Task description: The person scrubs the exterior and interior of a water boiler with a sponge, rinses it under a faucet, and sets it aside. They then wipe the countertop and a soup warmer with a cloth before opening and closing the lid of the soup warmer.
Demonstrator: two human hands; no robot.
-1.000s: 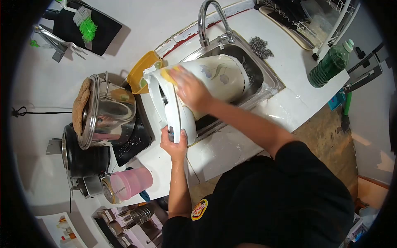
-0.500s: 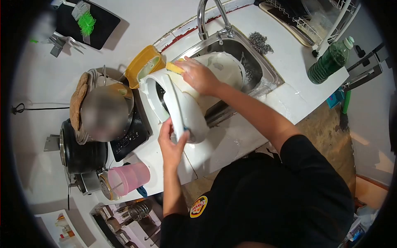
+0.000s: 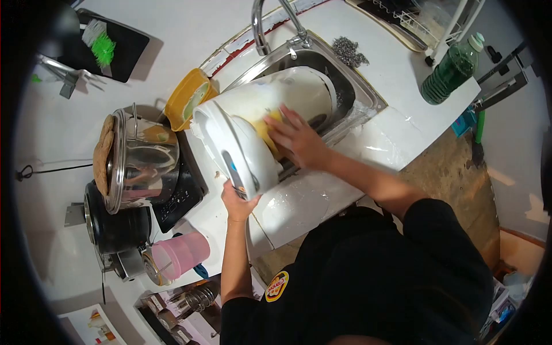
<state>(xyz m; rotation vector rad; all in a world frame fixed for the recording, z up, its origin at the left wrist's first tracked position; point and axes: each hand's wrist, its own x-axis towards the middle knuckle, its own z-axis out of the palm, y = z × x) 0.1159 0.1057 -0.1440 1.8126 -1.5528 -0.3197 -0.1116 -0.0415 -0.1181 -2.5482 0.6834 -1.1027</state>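
A large white electric water boiler [image 3: 276, 103] lies tilted on its side over the steel sink [image 3: 368, 103], lid end toward me. My left hand [image 3: 237, 202] grips the boiler's lid end from below. My right hand [image 3: 299, 138] presses a yellow sponge [image 3: 268, 129] against the boiler's side, just behind the lid.
A curved tap [image 3: 261, 26] rises behind the sink, with a steel scourer [image 3: 348, 52] beside it. A yellow tub [image 3: 188, 103], a steel pot [image 3: 141, 158] on a black cooker [image 3: 181, 198], a pink cup [image 3: 181, 253] and a green bottle [image 3: 448, 72] stand around.
The boiler has rolled so its lid faces me more. My right hand slid the sponge from the top rim down to the near side. My left hand stayed on the lid end.
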